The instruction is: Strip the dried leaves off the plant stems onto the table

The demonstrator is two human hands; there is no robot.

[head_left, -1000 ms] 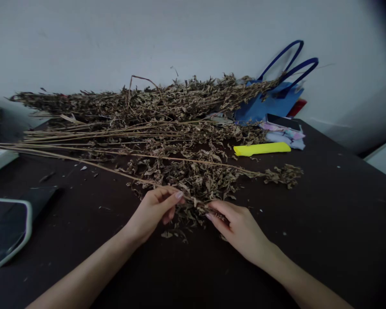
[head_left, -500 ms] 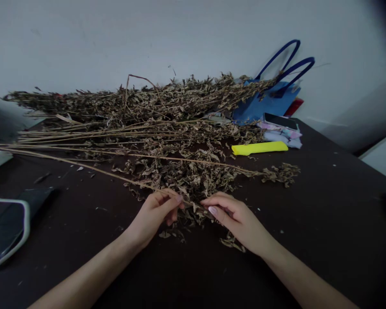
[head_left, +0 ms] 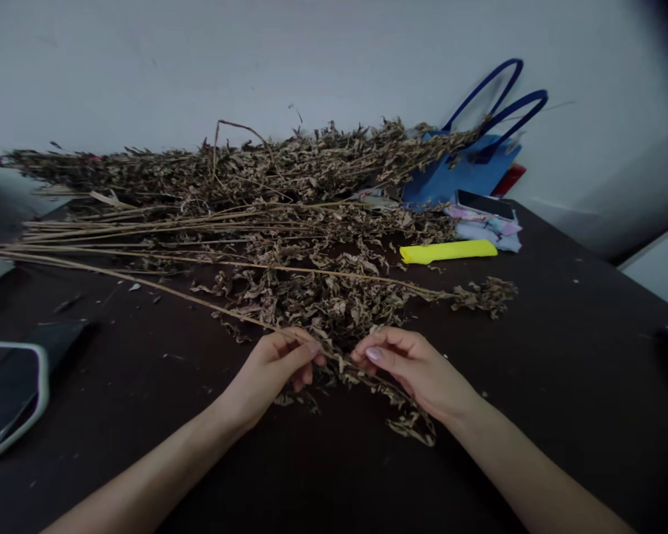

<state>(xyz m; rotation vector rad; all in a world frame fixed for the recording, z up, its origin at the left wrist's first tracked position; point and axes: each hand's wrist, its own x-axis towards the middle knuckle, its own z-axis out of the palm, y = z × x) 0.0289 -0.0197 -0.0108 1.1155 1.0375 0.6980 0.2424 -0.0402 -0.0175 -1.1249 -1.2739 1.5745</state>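
Note:
A long, thin dried plant stem (head_left: 200, 300) slants from the far left down into my left hand (head_left: 281, 361), whose thumb and fingers pinch it. Past that hand, the leafy end (head_left: 412, 423) of the stem runs on beneath my right hand (head_left: 406, 363). My right thumb and fingertips are closed together just above the stem; what lies between them is hidden. Right behind both hands spreads a heap of crumpled dry leaves (head_left: 334, 304). Another single stem (head_left: 312, 272) with a leafy tip (head_left: 484, 297) lies across this heap.
Bare stalks (head_left: 116, 228) and a thick bundle of dried plants (head_left: 256, 167) lie along the wall. At the right back are a blue bag (head_left: 456, 174), a phone (head_left: 484, 205) on folded cloth, and a yellow strip (head_left: 448, 252). A white-rimmed object (head_left: 44, 378) sits at the left.
My right hand has shifted slightly up, its fingers drawn closer together. More of the stem's leafy end shows below it. My left hand keeps its pinch, nearly in place.

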